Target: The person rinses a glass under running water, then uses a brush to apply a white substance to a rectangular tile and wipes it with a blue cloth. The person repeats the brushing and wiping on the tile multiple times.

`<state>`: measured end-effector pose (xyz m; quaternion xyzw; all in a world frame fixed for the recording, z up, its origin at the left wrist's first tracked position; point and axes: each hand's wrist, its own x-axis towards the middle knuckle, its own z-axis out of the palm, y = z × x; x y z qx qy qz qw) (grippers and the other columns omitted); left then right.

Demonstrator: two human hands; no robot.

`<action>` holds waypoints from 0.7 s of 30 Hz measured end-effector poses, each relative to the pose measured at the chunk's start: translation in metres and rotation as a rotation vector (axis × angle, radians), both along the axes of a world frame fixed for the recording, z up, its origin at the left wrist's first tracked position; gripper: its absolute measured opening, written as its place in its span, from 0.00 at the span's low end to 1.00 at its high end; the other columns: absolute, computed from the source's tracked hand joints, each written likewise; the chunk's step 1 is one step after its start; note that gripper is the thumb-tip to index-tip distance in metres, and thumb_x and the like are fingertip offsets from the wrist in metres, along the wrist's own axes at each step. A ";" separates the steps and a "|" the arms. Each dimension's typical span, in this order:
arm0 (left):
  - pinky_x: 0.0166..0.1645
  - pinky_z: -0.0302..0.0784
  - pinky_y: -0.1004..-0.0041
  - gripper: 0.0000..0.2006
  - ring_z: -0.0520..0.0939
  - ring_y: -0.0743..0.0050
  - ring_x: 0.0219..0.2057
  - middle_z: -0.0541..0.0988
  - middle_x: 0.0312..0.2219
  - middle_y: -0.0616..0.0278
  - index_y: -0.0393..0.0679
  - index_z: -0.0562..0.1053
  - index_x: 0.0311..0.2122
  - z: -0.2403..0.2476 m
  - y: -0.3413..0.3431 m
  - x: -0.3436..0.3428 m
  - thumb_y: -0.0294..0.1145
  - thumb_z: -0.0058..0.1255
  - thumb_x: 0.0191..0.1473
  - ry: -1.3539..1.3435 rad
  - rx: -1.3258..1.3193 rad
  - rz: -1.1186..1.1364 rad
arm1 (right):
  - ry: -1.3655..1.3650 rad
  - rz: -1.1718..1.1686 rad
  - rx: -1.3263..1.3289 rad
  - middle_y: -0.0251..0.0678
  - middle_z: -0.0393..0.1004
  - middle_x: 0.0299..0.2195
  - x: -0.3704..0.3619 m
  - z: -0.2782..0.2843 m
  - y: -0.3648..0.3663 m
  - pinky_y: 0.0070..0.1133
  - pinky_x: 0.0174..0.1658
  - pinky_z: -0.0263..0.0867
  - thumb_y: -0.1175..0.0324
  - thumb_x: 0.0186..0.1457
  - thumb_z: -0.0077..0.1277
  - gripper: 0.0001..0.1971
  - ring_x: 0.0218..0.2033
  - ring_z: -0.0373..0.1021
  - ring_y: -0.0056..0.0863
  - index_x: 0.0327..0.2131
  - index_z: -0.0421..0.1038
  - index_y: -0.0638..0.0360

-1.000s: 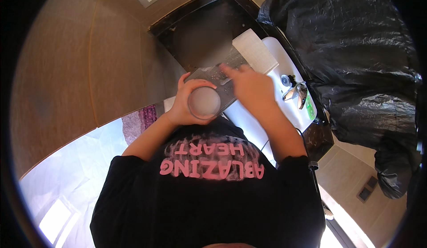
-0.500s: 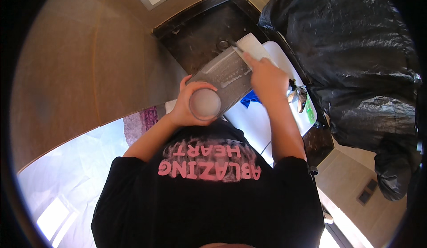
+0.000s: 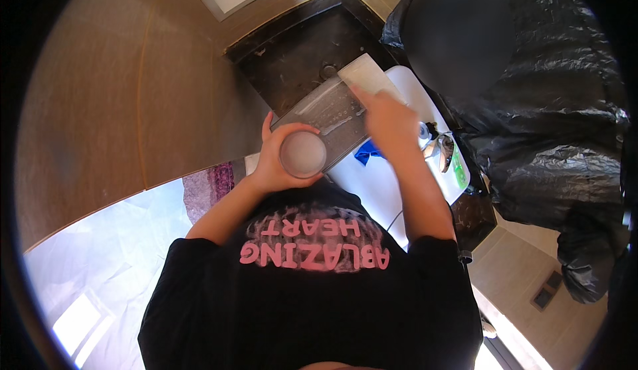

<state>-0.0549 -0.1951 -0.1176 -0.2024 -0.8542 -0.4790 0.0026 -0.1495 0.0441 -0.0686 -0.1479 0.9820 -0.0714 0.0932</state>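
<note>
My left hand is wrapped round a round clear cup of cloudy whitish liquid. It holds the cup over the near left end of a long flat panel. This panel is grey-brown with wet white streaks and droplets, and its far right end is pale. My right hand is closed over the panel's right part, index finger stretched along the surface. A thin tool with a dark tip showed in that hand earlier; now its tip is hidden or too blurred to make out.
Under the panel is a white rounded board with a blue cloth, a metal tool and a green patch. Behind lies a dark stone counter. Black plastic sheeting hangs at right; a brown tiled wall stands left.
My right hand has drawn back slightly left and nearer along the panel, and the thin dark-tipped tool no longer shows. My left hand with the cup has hardly moved.
</note>
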 end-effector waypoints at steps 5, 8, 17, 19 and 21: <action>0.68 0.29 0.47 0.42 0.75 0.68 0.53 0.78 0.46 0.66 0.47 0.67 0.54 -0.001 0.006 0.002 0.47 0.73 0.30 0.009 0.080 0.074 | 0.026 -0.034 0.052 0.36 0.74 0.33 -0.017 0.001 0.014 0.31 0.36 0.73 0.72 0.60 0.41 0.26 0.33 0.76 0.38 0.59 0.67 0.28; 0.68 0.29 0.46 0.42 0.75 0.68 0.54 0.78 0.47 0.66 0.48 0.66 0.54 -0.002 0.011 0.000 0.47 0.73 0.31 -0.013 0.077 0.088 | -0.005 0.150 -0.003 0.35 0.75 0.34 0.004 0.001 0.001 0.30 0.34 0.73 0.73 0.59 0.42 0.28 0.33 0.76 0.37 0.61 0.65 0.28; 0.67 0.31 0.46 0.42 0.75 0.68 0.53 0.77 0.48 0.66 0.49 0.66 0.54 -0.004 0.016 0.001 0.46 0.73 0.31 0.010 0.062 0.130 | 0.031 0.108 0.020 0.35 0.74 0.36 0.000 -0.009 0.004 0.30 0.35 0.73 0.72 0.59 0.40 0.27 0.36 0.76 0.36 0.60 0.66 0.30; 0.66 0.32 0.47 0.42 0.76 0.68 0.53 0.78 0.48 0.66 0.49 0.66 0.54 -0.004 0.014 0.002 0.46 0.73 0.31 0.018 0.051 0.137 | 0.001 0.057 0.021 0.36 0.74 0.36 0.001 -0.008 0.004 0.31 0.35 0.73 0.72 0.60 0.40 0.27 0.36 0.76 0.36 0.60 0.66 0.30; 0.66 0.34 0.48 0.42 0.76 0.68 0.53 0.78 0.47 0.66 0.48 0.66 0.54 -0.005 0.015 0.000 0.46 0.73 0.31 0.048 0.043 0.142 | 0.002 -0.085 0.070 0.36 0.74 0.36 -0.016 -0.003 0.015 0.30 0.36 0.73 0.71 0.61 0.40 0.26 0.35 0.76 0.36 0.60 0.65 0.28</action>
